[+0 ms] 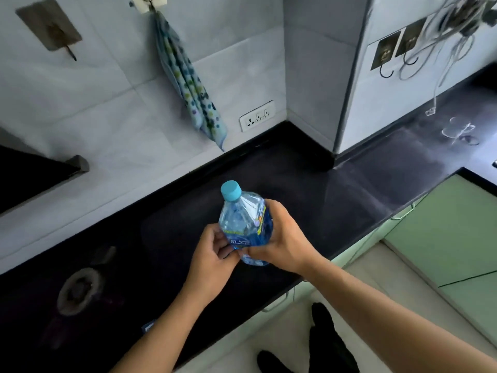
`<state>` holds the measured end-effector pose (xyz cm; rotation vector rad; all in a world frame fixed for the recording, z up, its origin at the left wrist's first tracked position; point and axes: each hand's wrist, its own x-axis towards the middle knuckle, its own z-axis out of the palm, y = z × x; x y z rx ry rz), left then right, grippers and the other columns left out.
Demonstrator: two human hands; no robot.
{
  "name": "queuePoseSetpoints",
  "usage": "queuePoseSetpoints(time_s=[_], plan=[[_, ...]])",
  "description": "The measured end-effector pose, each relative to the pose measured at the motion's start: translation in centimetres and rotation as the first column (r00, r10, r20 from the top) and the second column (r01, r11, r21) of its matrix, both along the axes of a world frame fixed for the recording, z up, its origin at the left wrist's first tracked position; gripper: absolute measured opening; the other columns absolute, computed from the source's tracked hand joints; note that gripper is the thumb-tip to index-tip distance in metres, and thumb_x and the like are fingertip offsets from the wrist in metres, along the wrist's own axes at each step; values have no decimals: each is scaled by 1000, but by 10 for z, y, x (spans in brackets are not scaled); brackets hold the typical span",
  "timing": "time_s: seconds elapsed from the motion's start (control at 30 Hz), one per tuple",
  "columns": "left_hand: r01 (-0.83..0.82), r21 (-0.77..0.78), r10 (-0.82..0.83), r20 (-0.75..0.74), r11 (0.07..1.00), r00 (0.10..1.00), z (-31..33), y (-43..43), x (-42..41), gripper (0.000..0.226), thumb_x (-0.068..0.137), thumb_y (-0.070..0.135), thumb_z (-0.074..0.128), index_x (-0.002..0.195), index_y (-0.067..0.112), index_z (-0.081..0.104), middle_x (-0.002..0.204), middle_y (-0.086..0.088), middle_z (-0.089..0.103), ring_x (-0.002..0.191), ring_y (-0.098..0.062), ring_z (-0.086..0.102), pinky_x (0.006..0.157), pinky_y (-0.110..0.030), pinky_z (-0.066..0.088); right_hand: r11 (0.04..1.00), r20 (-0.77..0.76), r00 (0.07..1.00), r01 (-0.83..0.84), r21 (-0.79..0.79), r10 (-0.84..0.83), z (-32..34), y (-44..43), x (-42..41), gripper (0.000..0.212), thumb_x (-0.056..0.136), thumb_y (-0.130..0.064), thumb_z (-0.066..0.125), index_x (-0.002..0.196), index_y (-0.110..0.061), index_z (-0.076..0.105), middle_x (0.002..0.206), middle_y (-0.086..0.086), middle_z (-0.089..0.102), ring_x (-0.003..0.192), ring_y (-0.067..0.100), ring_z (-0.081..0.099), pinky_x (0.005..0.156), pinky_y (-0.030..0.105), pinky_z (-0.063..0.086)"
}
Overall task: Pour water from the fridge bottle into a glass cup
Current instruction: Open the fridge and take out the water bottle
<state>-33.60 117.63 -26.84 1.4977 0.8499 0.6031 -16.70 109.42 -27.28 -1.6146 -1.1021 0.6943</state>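
A clear plastic water bottle [243,219] with a blue label and a light blue cap stands upright over the black countertop [295,179], cap on. My right hand [282,238] wraps around its right side and lower body. My left hand [215,251] touches the label on the left side with fingers curled against it. A clear glass cup [458,131] is faintly visible on the counter far right, well away from both hands.
A gas burner [79,290] sits on the counter at left. A dotted towel [188,84] hangs on the tiled wall, with a socket [256,116] beside it. Cables [441,41] dangle at upper right. Green cabinets [443,232] line the floor at right.
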Motion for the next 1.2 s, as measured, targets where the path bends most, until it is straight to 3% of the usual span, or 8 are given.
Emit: queuePoseSetpoints(time_s=[0.17, 0.33, 0.47, 0.57, 0.77, 0.9, 1.03, 1.2], plan=[[-83, 18, 85, -102, 996, 991, -31, 29, 34, 46, 79, -18, 73, 114, 0, 50, 114, -18, 68, 109, -22, 69, 90, -24, 55, 998, -19, 998, -62, 7, 62, -50, 43, 31, 82, 58, -33, 92, 125, -34, 44, 119, -9, 53, 113, 14, 57, 87, 38, 56], [-127, 33, 131, -192, 991, 973, -71, 55, 62, 44, 80, -14, 73, 112, 3, 49, 110, -11, 69, 108, -18, 69, 94, -29, 55, 994, 6, 994, -107, 13, 107, -94, 74, 61, 84, 58, -29, 92, 127, -25, 45, 121, -7, 49, 114, 13, 52, 86, 30, 53], [-158, 38, 163, -224, 987, 961, -98, 70, 77, 43, 80, -11, 74, 112, 5, 49, 106, 0, 69, 105, -10, 69, 93, -27, 55, 990, 57, 988, -140, -13, 140, -122, 95, 78, 88, 58, -31, 90, 131, -18, 43, 121, -8, 48, 113, 6, 45, 86, 5, 39], [-176, 57, 184, -243, 983, 952, -113, 81, 84, 44, 80, -10, 74, 114, 4, 49, 107, -1, 68, 104, -8, 69, 91, -24, 55, 987, 95, 982, -159, -30, 162, -137, 108, 84, 90, 59, -33, 90, 133, -14, 43, 122, -5, 47, 112, 4, 43, 87, 0, 34], [-174, 112, 199, -288, 978, 937, -132, 103, 88, 47, 79, -3, 78, 107, 23, 50, 113, -2, 66, 109, -13, 67, 96, -30, 54, 982, 128, 974, -182, -43, 186, -156, 130, 92, 96, 57, -40, 90, 135, -11, 42, 123, -3, 44, 107, -9, 41, 88, -1, 35], [-184, 159, 225, -296, 970, 928, -138, 112, 90, 58, 78, -1, 77, 98, 47, 49, 110, 11, 65, 109, -8, 66, 97, -29, 55, 985, 143, 975, -169, -33, 172, -164, 143, 95, 98, 57, -42, 92, 134, -10, 41, 121, -5, 41, 112, -15, 40, 89, 0, 35], [-187, 172, 232, -298, 967, 926, -142, 115, 93, 58, 78, 4, 78, 98, 50, 48, 108, 24, 63, 111, -5, 64, 96, -22, 52, 987, 142, 976, -162, -18, 163, -169, 149, 99, 99, 57, -44, 93, 136, -12, 41, 123, -7, 41, 116, -11, 41, 91, 3, 37], [-177, 173, 226, -325, 969, 918, -141, 115, 94, 61, 76, 2, 76, 102, 49, 46, 113, 20, 60, 112, 3, 61, 91, -10, 48, 981, 150, 970, -182, -73, 191, -165, 149, 100, 104, 57, -41, 94, 139, -11, 38, 127, -1, 41, 115, -14, 38, 91, 2, 37]])
